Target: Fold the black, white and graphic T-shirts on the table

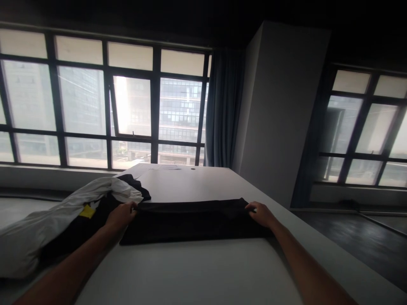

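A black folded cloth (193,222), probably a garment though its kind is hard to make out, lies stretched sideways across the white table (197,271). At its far left corner my left hand (122,213) pinches the edge between thumb and fingers. My right hand (260,214) grips the far right corner the same way. Between the hands, the cloth's far edge is slightly raised, while its near edge rests on the tabletop. Left of my left hand is a heap of white cloth (76,199) and black cloth with a yellow patch (87,211).
Papers (163,167) lie at the table's far end, near a small round dark spot (193,169). Beyond stand large windows (132,106), a blue curtain (224,110) and a grey pillar (280,110). The table's right edge slants towards me, with dark floor (359,241) beyond.
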`<act>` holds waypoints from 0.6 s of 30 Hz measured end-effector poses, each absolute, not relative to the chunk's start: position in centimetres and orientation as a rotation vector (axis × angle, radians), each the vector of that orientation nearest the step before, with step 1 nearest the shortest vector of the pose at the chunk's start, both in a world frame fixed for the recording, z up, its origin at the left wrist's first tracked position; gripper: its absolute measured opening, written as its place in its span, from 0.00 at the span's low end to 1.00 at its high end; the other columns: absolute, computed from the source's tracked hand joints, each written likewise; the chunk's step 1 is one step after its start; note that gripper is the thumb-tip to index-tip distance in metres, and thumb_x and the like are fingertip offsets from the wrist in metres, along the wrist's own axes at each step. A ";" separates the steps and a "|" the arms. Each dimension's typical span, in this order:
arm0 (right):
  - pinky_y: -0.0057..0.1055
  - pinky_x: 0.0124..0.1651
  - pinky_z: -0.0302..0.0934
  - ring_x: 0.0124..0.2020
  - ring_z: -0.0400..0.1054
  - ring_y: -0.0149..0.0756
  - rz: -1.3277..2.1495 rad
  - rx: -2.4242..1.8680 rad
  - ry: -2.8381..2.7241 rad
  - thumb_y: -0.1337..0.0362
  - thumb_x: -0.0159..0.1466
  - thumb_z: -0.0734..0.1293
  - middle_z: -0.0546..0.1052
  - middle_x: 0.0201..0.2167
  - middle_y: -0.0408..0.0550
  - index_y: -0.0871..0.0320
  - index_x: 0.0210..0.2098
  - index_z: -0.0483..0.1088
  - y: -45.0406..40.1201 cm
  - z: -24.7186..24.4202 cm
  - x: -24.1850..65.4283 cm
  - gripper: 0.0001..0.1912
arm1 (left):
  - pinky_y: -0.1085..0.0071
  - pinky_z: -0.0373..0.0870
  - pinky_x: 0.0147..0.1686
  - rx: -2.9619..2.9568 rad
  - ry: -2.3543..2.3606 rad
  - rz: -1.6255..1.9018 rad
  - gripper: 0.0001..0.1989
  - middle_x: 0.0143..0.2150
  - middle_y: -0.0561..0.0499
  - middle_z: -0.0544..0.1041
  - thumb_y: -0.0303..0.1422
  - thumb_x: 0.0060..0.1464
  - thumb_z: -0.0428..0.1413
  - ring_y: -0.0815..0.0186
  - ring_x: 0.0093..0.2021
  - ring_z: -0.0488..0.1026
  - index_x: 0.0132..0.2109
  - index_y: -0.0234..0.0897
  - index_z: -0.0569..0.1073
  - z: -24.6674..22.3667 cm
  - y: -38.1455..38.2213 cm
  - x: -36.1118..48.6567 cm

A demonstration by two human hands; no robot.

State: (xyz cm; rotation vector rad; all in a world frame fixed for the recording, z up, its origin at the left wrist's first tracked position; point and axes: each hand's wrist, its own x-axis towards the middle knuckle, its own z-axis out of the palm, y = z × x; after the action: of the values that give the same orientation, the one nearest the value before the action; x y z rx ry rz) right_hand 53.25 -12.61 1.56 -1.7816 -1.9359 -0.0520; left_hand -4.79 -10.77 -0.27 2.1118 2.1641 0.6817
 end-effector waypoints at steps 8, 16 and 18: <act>0.31 0.50 0.63 0.49 0.72 0.42 0.129 -2.017 -1.962 0.59 0.55 0.70 0.77 0.49 0.53 0.56 0.48 0.75 -13.0 0.5 54.0 0.21 | 0.64 0.72 0.37 1.844 2.018 0.715 0.34 0.47 0.35 0.79 0.41 0.38 0.65 0.48 0.44 0.78 0.52 0.30 0.70 -1.1 -11.1 -4.2; 0.32 0.59 0.58 0.55 0.68 0.41 0.046 -1.848 -2.104 0.75 0.50 0.64 0.74 0.55 0.49 0.54 0.51 0.74 -13.4 1.3 51.9 0.29 | 0.64 0.74 0.34 1.738 1.848 0.892 0.32 0.32 0.51 0.76 0.35 0.36 0.65 0.55 0.36 0.77 0.52 0.33 0.71 -0.9 -10.4 -3.8; 0.31 0.59 0.58 0.54 0.68 0.40 0.052 -1.807 -2.156 0.75 0.51 0.63 0.75 0.54 0.49 0.55 0.50 0.75 -13.5 1.6 51.2 0.27 | 0.64 0.74 0.33 1.642 1.740 0.944 0.34 0.31 0.53 0.74 0.38 0.35 0.66 0.57 0.34 0.77 0.52 0.33 0.71 -0.2 -10.8 -4.3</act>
State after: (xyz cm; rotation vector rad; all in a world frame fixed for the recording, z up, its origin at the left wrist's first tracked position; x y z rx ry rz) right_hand 51.18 -13.51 1.65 -1.8070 -2.1558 0.0520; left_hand -4.27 -10.83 -0.19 1.6419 1.7400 0.9441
